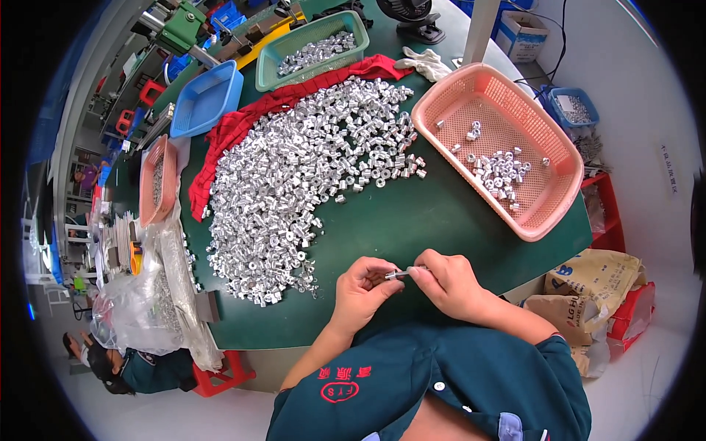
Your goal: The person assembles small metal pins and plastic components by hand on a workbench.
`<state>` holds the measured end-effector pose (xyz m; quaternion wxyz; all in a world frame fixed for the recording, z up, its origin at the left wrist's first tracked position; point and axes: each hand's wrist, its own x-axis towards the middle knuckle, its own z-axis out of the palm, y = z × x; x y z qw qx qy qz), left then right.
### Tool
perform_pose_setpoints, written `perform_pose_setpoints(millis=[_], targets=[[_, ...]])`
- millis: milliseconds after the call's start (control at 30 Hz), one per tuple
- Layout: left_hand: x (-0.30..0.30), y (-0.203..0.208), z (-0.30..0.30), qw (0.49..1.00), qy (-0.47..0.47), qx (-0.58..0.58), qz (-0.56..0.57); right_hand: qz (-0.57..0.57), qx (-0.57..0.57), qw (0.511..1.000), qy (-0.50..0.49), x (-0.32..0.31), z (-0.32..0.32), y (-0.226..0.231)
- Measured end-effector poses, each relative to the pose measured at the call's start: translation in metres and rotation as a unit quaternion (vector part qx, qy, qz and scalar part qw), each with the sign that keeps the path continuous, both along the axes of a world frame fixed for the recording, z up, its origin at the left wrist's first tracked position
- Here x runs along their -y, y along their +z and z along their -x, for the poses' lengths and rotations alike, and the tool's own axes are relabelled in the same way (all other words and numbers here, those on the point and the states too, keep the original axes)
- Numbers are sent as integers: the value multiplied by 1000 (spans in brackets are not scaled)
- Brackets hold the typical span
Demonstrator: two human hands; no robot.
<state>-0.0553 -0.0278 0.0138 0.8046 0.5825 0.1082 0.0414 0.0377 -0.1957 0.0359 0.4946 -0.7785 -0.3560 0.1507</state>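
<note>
Near the front edge of the green table, my left hand (363, 288) pinches a small silvery metal part (392, 275) between thumb and fingers. My right hand (450, 285) is closed, thumb against forefinger, on a thin object that meets the part; its kind is too small to make out. Beyond my hands a large heap of small silvery cylindrical metal parts (272, 184) spreads over the table. To the right, a pink perforated plastic basket (540, 213) holds a smaller scatter of similar parts (504, 173).
Red cloth (213, 165) borders the heap's far side. Behind it stand a green basket (268, 70) of parts and a blue tray (207, 101). White gloves (426, 65) lie by the pink basket. Clear plastic bags (140, 312) hang at the left; paper sacks (588, 294) stand at the right.
</note>
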Motion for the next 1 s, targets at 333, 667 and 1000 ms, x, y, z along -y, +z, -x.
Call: perform_pose_setpoints(millis=[333,667,1000], targets=[[-6,2,-1,994,-33,-45,89,-16,91,993,72,4,-10,-1],[-2,24,-7,984,-40,-3,-172,4,-46,999,19,4,-3,-6],[2,8,2,962,-57,6,-268,-23,46,997,52,1,1,-9]])
